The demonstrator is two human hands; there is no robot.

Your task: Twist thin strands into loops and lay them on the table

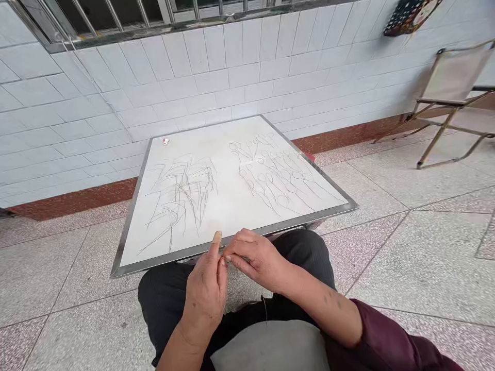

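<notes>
My left hand (209, 281) and my right hand (255, 257) meet at the near edge of the white table (228, 216). On the left, the index finger points forward with a tan covering on its tip, while the thumb presses in close to the right fingers. My right thumb and fingers are pinched together there. Whatever lies between the fingertips is too small and hidden to make out. Thin dark wire-like strands (185, 190) lie crossed in a loose heap at the table's left. Similar strands with looped ends (270, 175) are spread in rows at the right.
A small white-and-red object (166, 141) sits at the table's far left corner. The metal rim (240, 239) stands just above my knees. One thin strand (265, 309) shows over my lap. A folding chair (452, 98) is at the right, by the tiled wall (232, 82).
</notes>
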